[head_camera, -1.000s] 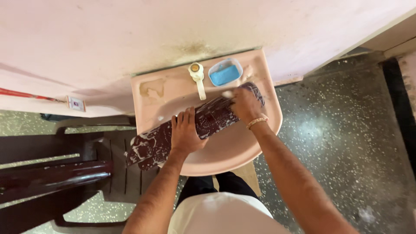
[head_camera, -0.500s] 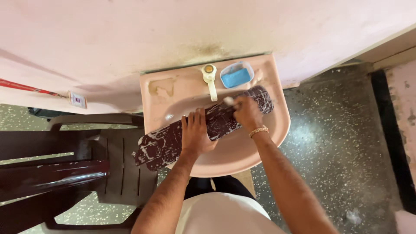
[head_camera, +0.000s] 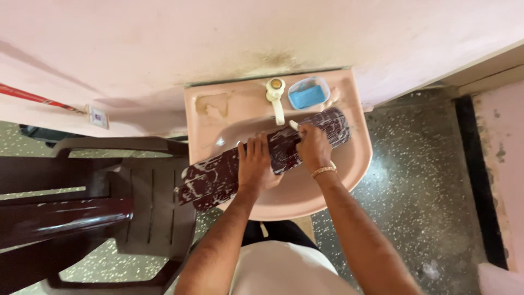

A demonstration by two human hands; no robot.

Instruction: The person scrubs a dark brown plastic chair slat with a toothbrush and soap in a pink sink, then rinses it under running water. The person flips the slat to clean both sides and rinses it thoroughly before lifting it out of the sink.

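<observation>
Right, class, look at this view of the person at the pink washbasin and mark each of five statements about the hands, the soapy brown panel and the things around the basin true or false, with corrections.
1. The long brown panel lies across the pink basin. True.
2. The left hand presses flat on the panel. True.
3. The right hand rests on the tap. False: it is on the panel, with something small and white at its fingertips.
4. The soap dish by the tap is red. False: it is blue.
5. A dark plastic chair stands beside the basin. True.
</observation>
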